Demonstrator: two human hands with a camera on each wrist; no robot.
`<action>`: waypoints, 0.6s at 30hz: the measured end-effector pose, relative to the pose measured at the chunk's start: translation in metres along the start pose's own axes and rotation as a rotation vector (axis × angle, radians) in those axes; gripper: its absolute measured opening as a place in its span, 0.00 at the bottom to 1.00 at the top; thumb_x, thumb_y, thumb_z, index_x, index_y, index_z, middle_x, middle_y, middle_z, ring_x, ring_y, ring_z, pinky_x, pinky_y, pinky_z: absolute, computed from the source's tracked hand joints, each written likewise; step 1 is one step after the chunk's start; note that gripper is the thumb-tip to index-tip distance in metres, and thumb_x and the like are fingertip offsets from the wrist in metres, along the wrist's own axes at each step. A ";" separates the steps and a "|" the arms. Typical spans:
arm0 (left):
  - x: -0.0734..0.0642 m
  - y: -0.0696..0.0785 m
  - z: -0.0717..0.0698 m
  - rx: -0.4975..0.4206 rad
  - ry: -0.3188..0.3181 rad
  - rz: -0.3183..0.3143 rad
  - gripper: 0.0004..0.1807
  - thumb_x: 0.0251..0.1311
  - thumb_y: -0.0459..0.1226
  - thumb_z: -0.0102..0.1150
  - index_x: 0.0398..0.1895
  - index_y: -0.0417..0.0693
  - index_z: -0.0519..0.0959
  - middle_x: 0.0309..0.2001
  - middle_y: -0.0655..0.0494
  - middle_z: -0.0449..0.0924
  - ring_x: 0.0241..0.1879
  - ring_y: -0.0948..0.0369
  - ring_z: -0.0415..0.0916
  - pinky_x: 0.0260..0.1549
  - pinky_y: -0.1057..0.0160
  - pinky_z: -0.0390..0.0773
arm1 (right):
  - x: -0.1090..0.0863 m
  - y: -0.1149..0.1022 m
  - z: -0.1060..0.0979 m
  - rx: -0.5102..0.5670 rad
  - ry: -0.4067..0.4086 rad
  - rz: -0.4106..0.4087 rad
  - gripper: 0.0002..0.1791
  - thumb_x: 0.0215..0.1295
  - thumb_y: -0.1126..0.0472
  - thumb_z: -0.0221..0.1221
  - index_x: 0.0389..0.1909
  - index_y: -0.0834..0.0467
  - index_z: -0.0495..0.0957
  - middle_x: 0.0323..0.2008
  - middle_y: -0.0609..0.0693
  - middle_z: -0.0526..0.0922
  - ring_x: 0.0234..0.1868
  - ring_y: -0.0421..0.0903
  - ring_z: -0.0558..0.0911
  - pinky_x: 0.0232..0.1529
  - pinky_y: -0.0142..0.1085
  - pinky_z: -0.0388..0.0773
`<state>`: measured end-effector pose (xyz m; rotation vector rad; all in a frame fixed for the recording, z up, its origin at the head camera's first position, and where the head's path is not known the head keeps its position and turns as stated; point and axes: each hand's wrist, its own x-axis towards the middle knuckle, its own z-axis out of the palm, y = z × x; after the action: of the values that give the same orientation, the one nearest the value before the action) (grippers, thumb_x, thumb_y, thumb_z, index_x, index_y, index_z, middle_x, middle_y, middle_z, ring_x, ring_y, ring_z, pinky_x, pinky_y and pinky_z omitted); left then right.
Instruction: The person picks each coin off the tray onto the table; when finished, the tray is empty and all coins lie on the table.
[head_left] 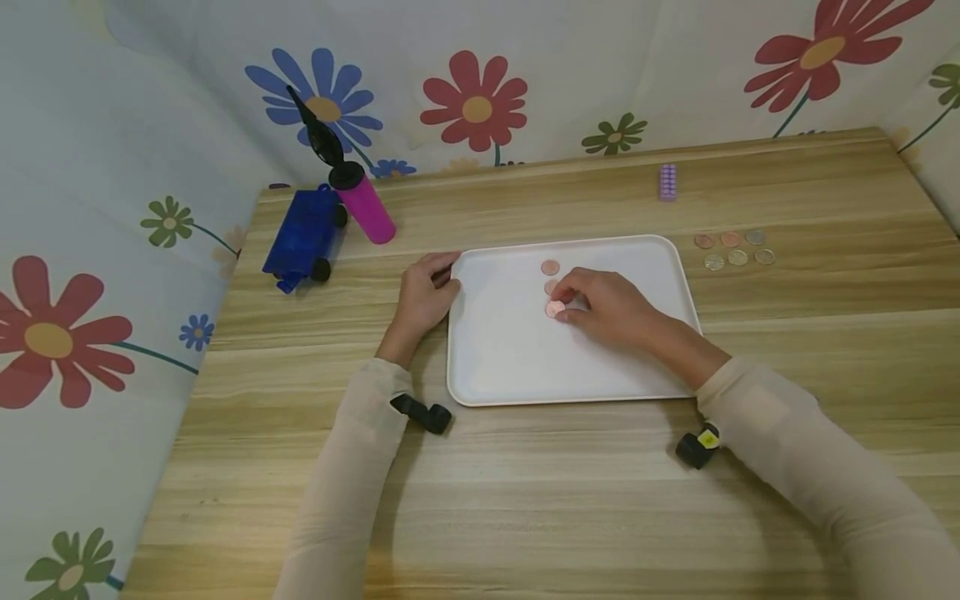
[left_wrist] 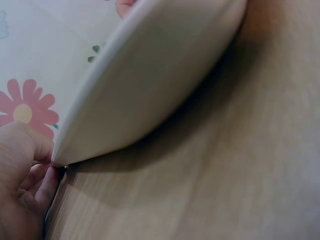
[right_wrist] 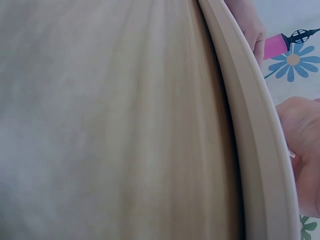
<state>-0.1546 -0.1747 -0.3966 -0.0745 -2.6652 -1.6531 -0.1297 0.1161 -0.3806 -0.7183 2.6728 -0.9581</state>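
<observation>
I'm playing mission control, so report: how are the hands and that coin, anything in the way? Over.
Left grip holding white tray by far left corner. Right grip pinching coin over tray. Nothing visibly in the way.

In the head view, the right hand [head_left: 611, 308] hides part of a coin [head_left: 551, 287] near the middle. The coins [head_left: 737, 258] at upper right are too small to read. The bottom edge cuts off both sleeves [head_left: 337, 492]. The left wrist view's top edge cuts off the tray [left_wrist: 145, 75]. The right wrist view's tabletop [right_wrist: 110, 125] is blurry.
</observation>
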 end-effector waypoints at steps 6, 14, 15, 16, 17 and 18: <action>0.000 0.001 0.000 0.004 -0.002 0.003 0.24 0.60 0.23 0.53 0.62 0.30 0.78 0.62 0.35 0.78 0.65 0.46 0.77 0.67 0.57 0.80 | 0.000 0.002 -0.001 0.021 -0.006 -0.050 0.11 0.65 0.59 0.67 0.47 0.55 0.83 0.43 0.50 0.88 0.34 0.46 0.74 0.39 0.36 0.71; 0.001 0.000 0.001 -0.014 0.002 0.023 0.24 0.59 0.22 0.51 0.61 0.28 0.77 0.61 0.34 0.78 0.64 0.45 0.78 0.66 0.58 0.81 | 0.001 0.002 -0.001 0.032 -0.024 -0.091 0.10 0.65 0.61 0.68 0.46 0.53 0.83 0.41 0.48 0.88 0.30 0.43 0.73 0.36 0.34 0.72; 0.001 -0.001 0.001 -0.014 0.003 0.024 0.24 0.59 0.22 0.51 0.61 0.28 0.77 0.61 0.34 0.78 0.63 0.45 0.78 0.66 0.58 0.81 | 0.001 0.002 -0.001 0.031 -0.027 -0.093 0.10 0.65 0.61 0.68 0.46 0.53 0.83 0.40 0.48 0.87 0.30 0.43 0.73 0.36 0.34 0.72; 0.001 -0.001 0.001 -0.015 0.003 0.023 0.24 0.59 0.22 0.51 0.61 0.28 0.77 0.61 0.34 0.78 0.64 0.45 0.78 0.66 0.58 0.81 | 0.001 0.002 -0.001 0.029 -0.030 -0.095 0.10 0.65 0.62 0.67 0.46 0.53 0.83 0.40 0.48 0.87 0.30 0.42 0.72 0.36 0.34 0.71; 0.001 -0.001 0.001 -0.017 0.003 0.023 0.24 0.59 0.22 0.51 0.61 0.28 0.77 0.61 0.34 0.78 0.64 0.45 0.78 0.66 0.58 0.81 | 0.001 0.002 -0.001 0.027 -0.032 -0.099 0.10 0.65 0.62 0.67 0.46 0.54 0.83 0.39 0.48 0.87 0.30 0.42 0.72 0.36 0.34 0.71; 0.001 -0.001 0.001 -0.018 0.002 0.022 0.24 0.59 0.22 0.51 0.61 0.28 0.77 0.61 0.34 0.78 0.64 0.45 0.78 0.66 0.57 0.81 | 0.001 0.001 -0.001 0.025 -0.034 -0.103 0.10 0.65 0.62 0.67 0.46 0.54 0.82 0.39 0.48 0.86 0.30 0.42 0.72 0.36 0.33 0.71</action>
<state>-0.1551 -0.1743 -0.3975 -0.1011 -2.6382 -1.6702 -0.1312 0.1173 -0.3807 -0.8657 2.6116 -0.9931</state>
